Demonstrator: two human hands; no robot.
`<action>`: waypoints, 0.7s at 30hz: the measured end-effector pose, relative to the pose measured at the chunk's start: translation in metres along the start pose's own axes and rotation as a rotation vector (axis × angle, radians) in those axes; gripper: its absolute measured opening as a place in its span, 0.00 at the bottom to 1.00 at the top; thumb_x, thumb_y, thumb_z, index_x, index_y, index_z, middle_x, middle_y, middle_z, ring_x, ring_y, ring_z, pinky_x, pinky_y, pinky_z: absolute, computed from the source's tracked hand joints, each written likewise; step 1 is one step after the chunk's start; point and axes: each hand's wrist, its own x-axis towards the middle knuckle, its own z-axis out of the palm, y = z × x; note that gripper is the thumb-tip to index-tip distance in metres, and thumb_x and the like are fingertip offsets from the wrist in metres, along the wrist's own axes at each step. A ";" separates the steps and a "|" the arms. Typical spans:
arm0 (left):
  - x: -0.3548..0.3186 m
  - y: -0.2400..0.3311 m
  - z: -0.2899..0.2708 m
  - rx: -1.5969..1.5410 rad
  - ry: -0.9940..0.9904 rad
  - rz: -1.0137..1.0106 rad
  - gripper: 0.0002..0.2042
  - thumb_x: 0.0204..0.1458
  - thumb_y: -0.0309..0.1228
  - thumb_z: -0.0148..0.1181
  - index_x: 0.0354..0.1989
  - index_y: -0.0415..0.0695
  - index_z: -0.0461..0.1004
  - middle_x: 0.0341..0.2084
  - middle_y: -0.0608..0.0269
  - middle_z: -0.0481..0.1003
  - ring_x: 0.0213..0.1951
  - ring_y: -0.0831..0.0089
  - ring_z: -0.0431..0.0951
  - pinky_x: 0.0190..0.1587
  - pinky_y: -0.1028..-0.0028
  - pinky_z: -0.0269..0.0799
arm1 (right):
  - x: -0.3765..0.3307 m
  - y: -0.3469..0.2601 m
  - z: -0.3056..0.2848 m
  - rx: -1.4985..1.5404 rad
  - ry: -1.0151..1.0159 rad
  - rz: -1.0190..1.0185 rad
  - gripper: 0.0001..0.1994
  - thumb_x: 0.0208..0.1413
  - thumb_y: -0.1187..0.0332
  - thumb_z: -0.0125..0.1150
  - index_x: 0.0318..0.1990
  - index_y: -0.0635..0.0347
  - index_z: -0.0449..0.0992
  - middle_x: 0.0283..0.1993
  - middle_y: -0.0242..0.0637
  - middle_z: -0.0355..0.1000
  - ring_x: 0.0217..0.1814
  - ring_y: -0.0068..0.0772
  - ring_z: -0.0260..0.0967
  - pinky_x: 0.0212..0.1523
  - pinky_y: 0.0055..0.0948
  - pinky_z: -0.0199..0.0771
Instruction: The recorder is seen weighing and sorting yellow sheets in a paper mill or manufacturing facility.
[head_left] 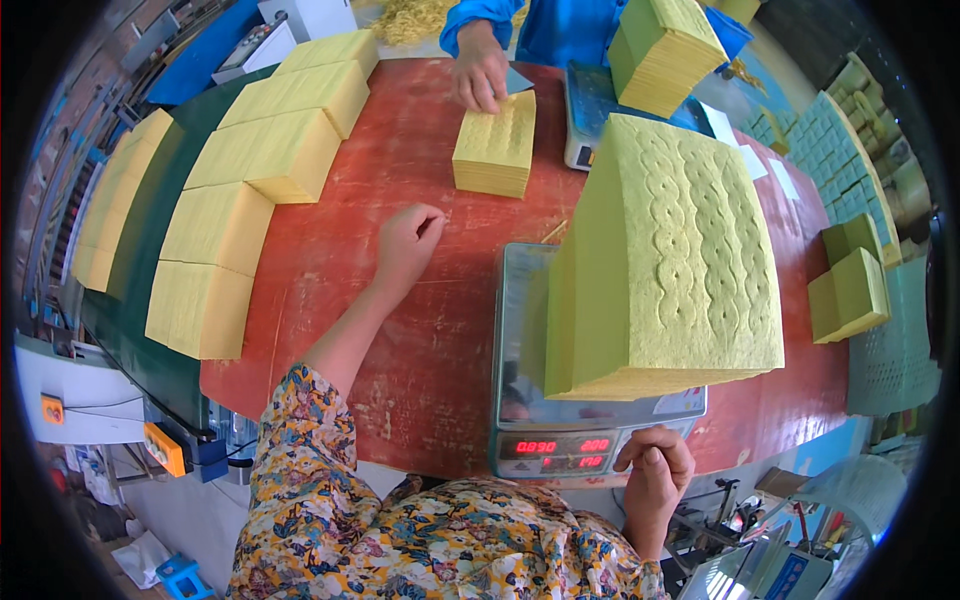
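Note:
A tall stack of yellow embossed paper sheets [700, 240] stands on a digital scale [520, 400] with a lit red display. Beside the scale's front right corner, my right hand [657, 475] has its fingers curled in, and nothing shows in them. My left hand [408, 245] hovers over the red table to the left of the scale. Its thumb and fingers are pinched together; whatever is between them, if anything, is too small to make out. Farther off, a co-worker's hand [482, 75] rests on a shorter stack of yellow paper [495, 150].
Several yellow paper blocks [210, 225] line the left of the red table [400, 400]. A second scale [582, 120] bears another paper stack [665, 55] at the back. Smaller paper stacks [850, 290] stand at the right edge, above a perforated green basket [895, 350].

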 end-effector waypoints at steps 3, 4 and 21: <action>-0.011 -0.001 -0.004 0.050 -0.019 -0.011 0.04 0.53 0.26 0.61 0.33 0.39 0.77 0.27 0.54 0.78 0.30 0.62 0.78 0.33 0.69 0.72 | 0.001 0.000 0.004 0.035 -0.007 0.031 0.12 0.59 0.66 0.59 0.39 0.71 0.77 0.27 0.41 0.73 0.26 0.29 0.70 0.30 0.26 0.70; -0.013 -0.001 -0.007 0.083 -0.031 -0.023 0.04 0.54 0.27 0.61 0.33 0.39 0.77 0.27 0.54 0.78 0.30 0.62 0.78 0.33 0.69 0.72 | 0.001 -0.001 0.005 0.019 -0.017 0.032 0.13 0.59 0.66 0.59 0.39 0.70 0.76 0.28 0.40 0.71 0.26 0.29 0.69 0.28 0.26 0.70; 0.120 -0.003 0.045 0.301 -0.110 0.489 0.05 0.47 0.31 0.64 0.31 0.45 0.80 0.33 0.63 0.78 0.40 0.61 0.77 0.42 0.62 0.74 | -0.015 -0.001 0.012 -0.060 -0.027 0.072 0.13 0.60 0.64 0.59 0.38 0.70 0.77 0.26 0.39 0.73 0.28 0.27 0.69 0.32 0.25 0.68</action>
